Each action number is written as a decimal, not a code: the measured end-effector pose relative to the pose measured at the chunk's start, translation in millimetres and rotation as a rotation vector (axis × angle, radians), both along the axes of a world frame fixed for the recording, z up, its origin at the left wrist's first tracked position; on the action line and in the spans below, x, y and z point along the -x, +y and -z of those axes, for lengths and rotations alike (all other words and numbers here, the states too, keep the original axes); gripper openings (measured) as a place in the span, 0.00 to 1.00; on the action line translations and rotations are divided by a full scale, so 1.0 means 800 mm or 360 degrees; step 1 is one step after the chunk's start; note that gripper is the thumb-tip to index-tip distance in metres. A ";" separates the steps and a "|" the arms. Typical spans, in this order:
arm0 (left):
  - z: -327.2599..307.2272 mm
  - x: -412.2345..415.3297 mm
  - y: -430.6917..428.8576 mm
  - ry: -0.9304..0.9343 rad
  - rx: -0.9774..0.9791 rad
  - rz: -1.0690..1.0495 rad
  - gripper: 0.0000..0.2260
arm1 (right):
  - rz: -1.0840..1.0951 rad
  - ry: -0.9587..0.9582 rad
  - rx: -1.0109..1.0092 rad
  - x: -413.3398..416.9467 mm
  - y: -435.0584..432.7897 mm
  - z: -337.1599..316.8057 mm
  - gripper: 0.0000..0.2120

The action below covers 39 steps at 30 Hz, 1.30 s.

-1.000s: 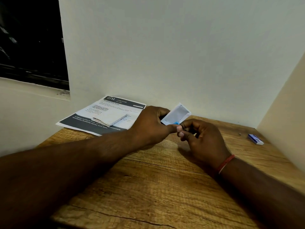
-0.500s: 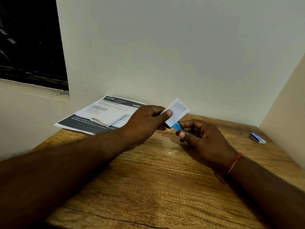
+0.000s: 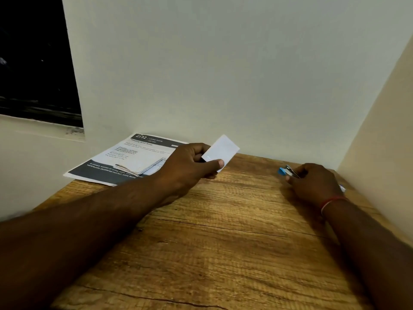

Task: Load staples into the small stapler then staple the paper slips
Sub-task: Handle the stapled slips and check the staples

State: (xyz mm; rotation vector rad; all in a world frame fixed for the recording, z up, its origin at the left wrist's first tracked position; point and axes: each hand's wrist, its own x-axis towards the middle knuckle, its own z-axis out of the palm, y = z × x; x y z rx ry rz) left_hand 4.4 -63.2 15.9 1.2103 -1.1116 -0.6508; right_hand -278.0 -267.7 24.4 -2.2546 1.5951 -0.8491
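- Lying at the far left of the table (image 3: 223, 253), against the wall, a printed sheet (image 3: 143, 153) carries a small folded bundle of paper (image 3: 143, 167). Parked there, both are out of the working space. I cannot tell whether the bundle is stapled.
- Just right of it, the left hand (image 3: 190, 168) holds a white paper slip (image 3: 223, 148) above the wood. The thumb presses across the slip's lower end and the fingers curl behind it. This pinch leaves most of the slip free and tilted up to the right, toward the other hand.
- That free end is probably kept clear so the stapler can bite it. Whether one slip or several is pinched does not show.
- Bare wood lies between the hands, which are well apart.
- Near the right wall, the right hand (image 3: 312, 184) wraps curled fingers round the small stapler (image 3: 287, 171), low over the table. Only its blue nose and a metal strip poke out leftward, pointing at the slip.
- The metal part looks slightly lifted off the blue one, but whether staples are loaded cannot be told.
- Behind the right wrist a white corner (image 3: 342, 188) peeks out, mostly hidden. It may be the staple box.
- Judging by the grips, stapling is the step in hand, and the next move calls for bringing the stapler's mouth and the slip's free end together.
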 end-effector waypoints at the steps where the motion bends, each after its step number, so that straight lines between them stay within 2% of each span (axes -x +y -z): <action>1: 0.000 0.000 0.000 0.0004 -0.0003 0.0003 0.10 | 0.0067 0.0059 0.0006 0.007 -0.008 0.001 0.07; 7: -0.001 0.006 0.000 0.0088 -0.0093 0.0029 0.09 | 0.0308 0.0366 0.0038 0.028 -0.034 0.005 0.15; 17: 0.004 0.007 -0.001 0.0124 -0.0187 0.0117 0.09 | 0.0445 0.0347 -0.0003 0.035 -0.047 0.017 0.19; 20: 0.002 0.011 -0.001 0.0180 -0.0200 0.0132 0.10 | 0.0449 0.0472 0.0153 0.027 -0.024 0.003 0.23; 22: 0.002 0.012 -0.001 0.0261 -0.0210 0.0157 0.10 | 0.0180 0.0227 0.0338 0.014 0.002 -0.008 0.29; 25: 0.001 0.013 -0.001 0.0384 -0.0225 0.0230 0.10 | -0.0629 -0.0458 0.0359 -0.022 0.059 -0.017 0.30; 28: -0.001 0.016 0.000 0.0467 -0.0274 0.0299 0.09 | -0.1192 -0.0546 0.0403 -0.060 0.112 -0.008 0.27; 31: -0.002 0.019 0.003 0.0533 -0.0301 0.0366 0.07 | -0.1258 -0.0579 0.0416 -0.078 0.127 0.002 0.14; 34: -0.006 0.022 0.008 0.0493 -0.0289 0.0360 0.13 | -0.1071 -0.0676 0.0168 -0.077 0.126 0.001 0.04; 36: -0.008 0.021 0.009 0.0275 -0.0265 0.0300 0.18 | -0.0974 -0.0764 0.0054 -0.073 0.124 -0.003 0.03; 39: -0.007 0.019 0.009 0.0029 -0.0149 0.0178 0.13 | -0.0954 -0.0843 -0.0066 -0.072 0.122 -0.003 0.04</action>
